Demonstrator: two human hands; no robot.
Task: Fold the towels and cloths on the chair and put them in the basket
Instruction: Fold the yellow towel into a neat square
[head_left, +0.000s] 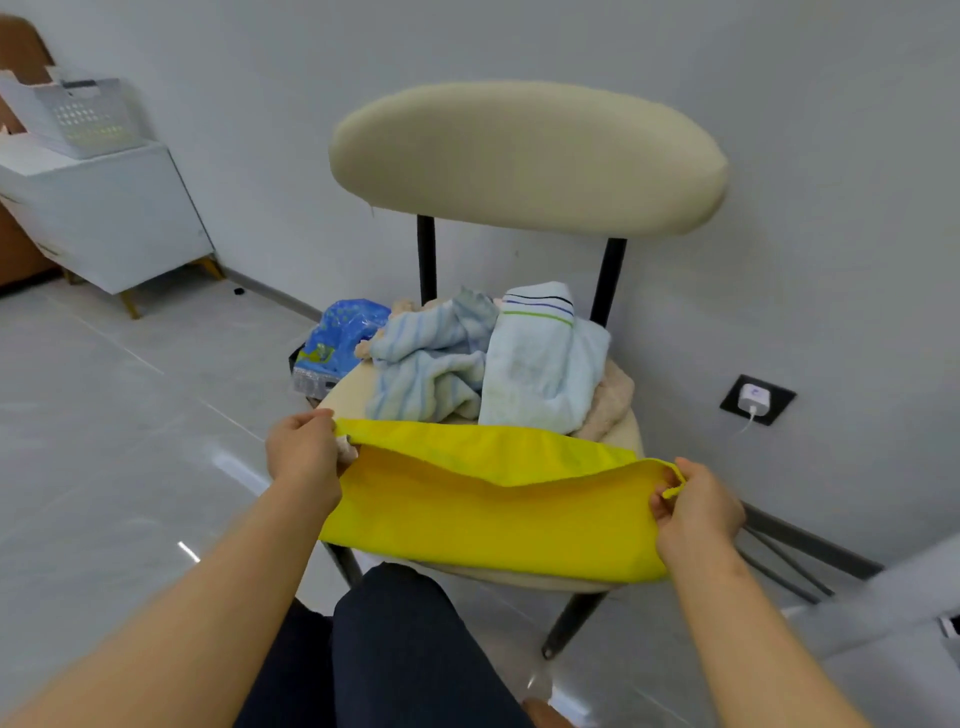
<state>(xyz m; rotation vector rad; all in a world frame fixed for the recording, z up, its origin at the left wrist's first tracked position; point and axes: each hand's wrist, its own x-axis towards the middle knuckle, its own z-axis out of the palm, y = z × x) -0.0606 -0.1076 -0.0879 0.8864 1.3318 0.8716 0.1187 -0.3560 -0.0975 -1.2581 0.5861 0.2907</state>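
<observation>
A yellow cloth (483, 514) lies stretched across the front of the cream chair seat (343, 397), its far edge folded over toward me. My left hand (304, 452) pinches the cloth's left end and my right hand (696, 512) pinches its right end. Behind it on the seat lie a crumpled blue-striped towel (431, 364), a pale blue towel (540, 374) with coloured stripes, and a beige fluffy cloth (610, 402) partly under them. A white perforated basket (85, 114) stands on a white cabinet at the far left.
The chair's cream backrest (524, 156) stands against the grey wall. A blue plastic package (337, 343) lies on the floor left of the seat. A wall socket with a white charger (756, 399) is at the right. My dark-trousered knee (410, 639) is below the seat.
</observation>
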